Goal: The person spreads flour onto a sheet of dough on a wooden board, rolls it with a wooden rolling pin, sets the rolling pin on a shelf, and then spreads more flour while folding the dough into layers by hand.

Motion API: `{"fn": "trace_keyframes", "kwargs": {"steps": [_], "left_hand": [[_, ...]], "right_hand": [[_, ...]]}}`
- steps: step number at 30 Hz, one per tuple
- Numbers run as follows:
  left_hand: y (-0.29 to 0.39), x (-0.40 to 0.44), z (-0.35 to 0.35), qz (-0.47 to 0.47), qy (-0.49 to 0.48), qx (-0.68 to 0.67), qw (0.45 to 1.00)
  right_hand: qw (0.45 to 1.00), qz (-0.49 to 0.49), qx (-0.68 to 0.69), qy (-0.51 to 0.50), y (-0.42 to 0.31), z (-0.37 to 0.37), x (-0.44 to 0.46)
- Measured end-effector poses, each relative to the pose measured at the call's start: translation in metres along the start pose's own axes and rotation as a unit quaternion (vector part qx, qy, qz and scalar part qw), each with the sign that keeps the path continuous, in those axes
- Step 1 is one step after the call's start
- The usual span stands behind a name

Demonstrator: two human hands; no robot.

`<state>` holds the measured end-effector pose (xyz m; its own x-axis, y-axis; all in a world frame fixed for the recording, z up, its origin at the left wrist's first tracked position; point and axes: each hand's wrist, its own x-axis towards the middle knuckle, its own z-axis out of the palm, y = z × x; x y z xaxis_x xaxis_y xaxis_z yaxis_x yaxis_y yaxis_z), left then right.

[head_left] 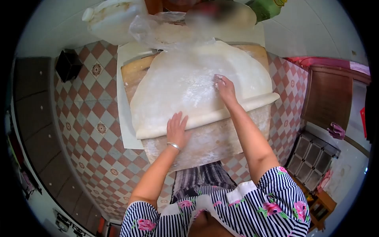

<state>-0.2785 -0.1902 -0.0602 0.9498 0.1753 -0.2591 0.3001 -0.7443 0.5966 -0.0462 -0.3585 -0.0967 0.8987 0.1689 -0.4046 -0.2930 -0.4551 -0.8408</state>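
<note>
A wide, thin sheet of dough (166, 94) covers most of the wooden board (205, 152), its near edge rolled into a long tube that runs across the board. My left hand (177, 128) lies on the left part of this roll with fingers stretched out, and a silver bangle circles the wrist. White flour (195, 89) is scattered over the middle of the sheet. Above its right side, my right hand (224, 87) is closed with the fingers bunched together. White powder shows at its fingertips; what lies inside the fist is mostly hidden.
Beyond the dough sits a clear plastic bag (169, 33) of pale powder. A white jug (114, 19) stands at the back left, a green bottle (266, 8) at the back right. A black bin (68, 65) is on the tiled floor, left of the table.
</note>
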Motion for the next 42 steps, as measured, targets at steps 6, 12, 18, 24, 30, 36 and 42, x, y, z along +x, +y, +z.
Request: {"fn": "trace_keyframes", "kwargs": {"steps": [6,12,18,24,30,36,42], "left_hand": [[-0.005,-0.037,0.037,0.011,-0.002,0.026,1.000],[0.009,-0.079,0.043,0.016,0.019,0.010,1.000],[0.012,-0.095,0.050,0.030,0.017,0.006,0.999],[0.010,-0.091,0.043,0.058,0.024,-0.015,0.998],[0.012,-0.089,0.040,0.050,0.025,-0.034,0.998],[0.015,-0.079,0.028,0.035,0.050,-0.070,0.996],[0.020,-0.055,0.018,0.043,0.013,-0.002,0.999]], "right_hand": [[0.931,-0.221,-0.256,0.141,0.048,0.007,0.014],[0.896,-0.226,-0.372,-0.092,0.000,0.129,-0.046],[0.837,-0.359,-0.379,-0.162,-0.002,0.141,-0.027],[0.872,-0.184,-0.440,0.109,0.030,-0.004,0.035],[0.862,-0.100,-0.461,0.187,0.074,-0.070,0.017],[0.892,-0.148,-0.390,0.175,0.007,0.037,0.070],[0.855,-0.327,-0.391,-0.100,-0.025,0.160,-0.005]]}}
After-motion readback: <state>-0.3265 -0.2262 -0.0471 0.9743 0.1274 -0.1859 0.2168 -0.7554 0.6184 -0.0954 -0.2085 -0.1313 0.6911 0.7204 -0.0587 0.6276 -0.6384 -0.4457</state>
